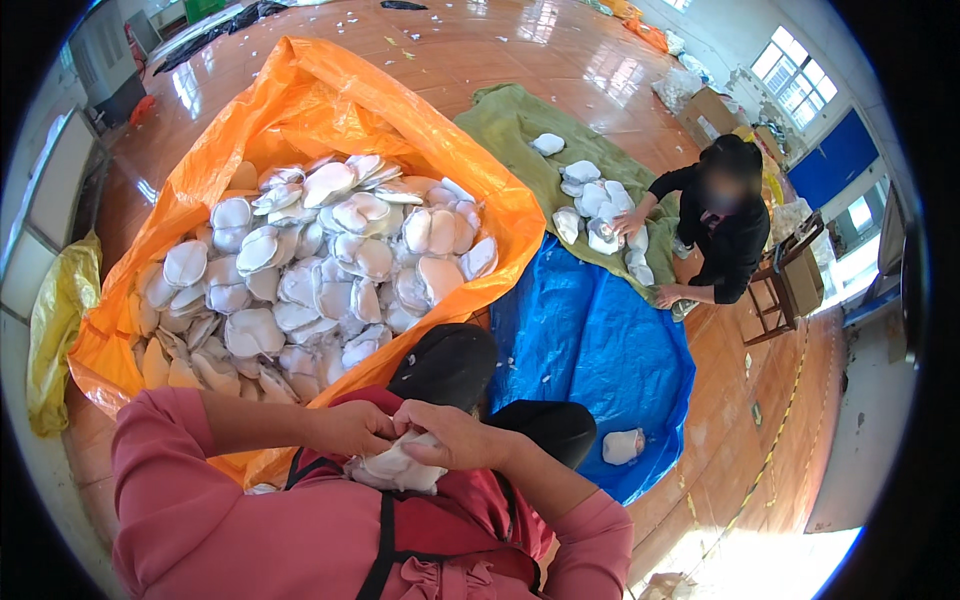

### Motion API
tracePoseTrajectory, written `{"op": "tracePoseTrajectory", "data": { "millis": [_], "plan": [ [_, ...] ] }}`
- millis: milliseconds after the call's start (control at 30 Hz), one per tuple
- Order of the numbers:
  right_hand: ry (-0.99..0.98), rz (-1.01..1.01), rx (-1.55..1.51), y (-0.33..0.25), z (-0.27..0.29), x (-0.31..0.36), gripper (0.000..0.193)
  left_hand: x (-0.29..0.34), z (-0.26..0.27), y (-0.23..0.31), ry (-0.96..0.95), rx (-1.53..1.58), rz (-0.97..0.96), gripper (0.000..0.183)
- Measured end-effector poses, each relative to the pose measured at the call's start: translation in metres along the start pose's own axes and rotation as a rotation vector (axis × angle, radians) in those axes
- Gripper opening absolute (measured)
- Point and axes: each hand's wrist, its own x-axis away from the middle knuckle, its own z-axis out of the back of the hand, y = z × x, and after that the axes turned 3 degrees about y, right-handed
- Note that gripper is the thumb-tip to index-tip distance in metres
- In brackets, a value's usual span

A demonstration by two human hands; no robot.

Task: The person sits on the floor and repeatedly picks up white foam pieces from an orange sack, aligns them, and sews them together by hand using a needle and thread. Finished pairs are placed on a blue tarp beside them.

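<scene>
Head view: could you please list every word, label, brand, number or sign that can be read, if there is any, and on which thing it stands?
None: no text can be read in this view.
Cardboard box at upper right: a pale patch, perhaps a label, too small to read.
Orange sack, blue sheet, green cloth: no lettering that I can make out.
White piece in the left hand and right hand: no marking visible.
</scene>
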Motion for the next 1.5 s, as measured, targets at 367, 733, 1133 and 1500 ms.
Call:
{"op": "tracePoseTrajectory", "data": {
  "millis": [367, 733, 1133, 1500],
  "plan": [
    [-0.07, 0.046, -0.116, 0.029, -0.019, 0.013, 0.023, 0.0, -0.001, -0.014, -0.116, 0.091, -0.009, 0.022],
    [0.169, 0.181, 0.01, 0.042, -0.035, 0.028, 0.028, -0.011, 0.0, -0.033, -0.105, 0.194, -0.053, 0.028],
    [0.372, -0.011, 0.268, 0.032, -0.031, 0.019, 0.072, -0.04, 0.024, -0.042, 0.057, 0.402, -0.018, 0.026],
    [0.481, -0.177, 0.379, 0.055, -0.024, 0.012, 0.078, -0.069, 0.03, -0.05, 0.18, 0.735, 0.036, 0.024]
  ]
}}
